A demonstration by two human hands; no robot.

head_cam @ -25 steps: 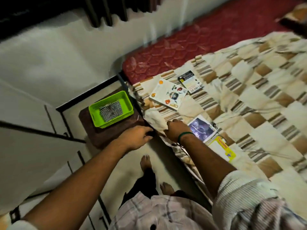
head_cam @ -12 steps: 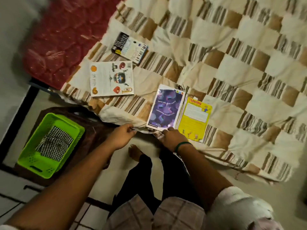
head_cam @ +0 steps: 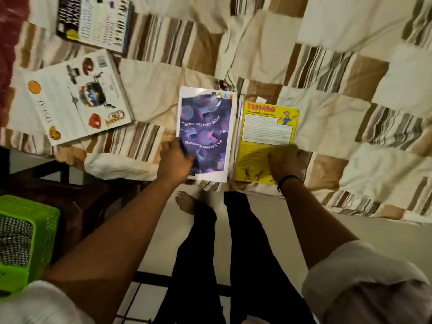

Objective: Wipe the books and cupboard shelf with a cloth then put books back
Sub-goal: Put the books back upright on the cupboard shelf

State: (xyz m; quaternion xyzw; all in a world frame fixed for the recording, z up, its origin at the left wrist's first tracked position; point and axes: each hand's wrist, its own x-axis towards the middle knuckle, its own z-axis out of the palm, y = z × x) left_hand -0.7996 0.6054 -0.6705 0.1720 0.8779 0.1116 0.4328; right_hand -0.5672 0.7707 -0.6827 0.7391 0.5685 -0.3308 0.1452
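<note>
A patchwork quilt (head_cam: pixel 327 101) of cream, tan and brown-striped squares, soft and creased, covers the bed, and four books lie flat on it. Nearest the edge is a thin glossy purple book (head_cam: pixel 203 134) with a white border. Its shiny cover shows geometric shapes and, upside down from this view, the lines "WHERE IDEAS TAKE SHAPE" and "BUILD BEYOND BOUNDARIES".

The left hand (head_cam: pixel 175 160) grips this book at its lower left edge, with the fingers curled over onto the cover. Just beside it on the right lies a bright yellow paperback (head_cam: pixel 266 127) with a red cartoon-lettered title, too blurred to read, a pale text panel and a small cartoon figure.

The right hand (head_cam: pixel 285 164), with a dark band (head_cam: pixel 288 180) on its wrist, rests on this book's lower right corner. It is smeared by motion, so I cannot tell whether it presses flat or pinches the cover.

Further left a large white hardback (head_cam: pixel 79 97) lies at a slant, printed with photographs of brass instruments and shells. Beyond it at the top left is a black-and-white book (head_cam: pixel 93 22) whose lettering is illegible.

At the lower left, a lime-green perforated plastic basket (head_cam: pixel 46 220) stands on a dark brown wooden stool (head_cam: pixel 88 202) and holds a folded black-and-white checked cloth (head_cam: pixel 14 239). A strip of red quilted mattress (head_cam: pixel 7 31) shows at the far left.
</note>
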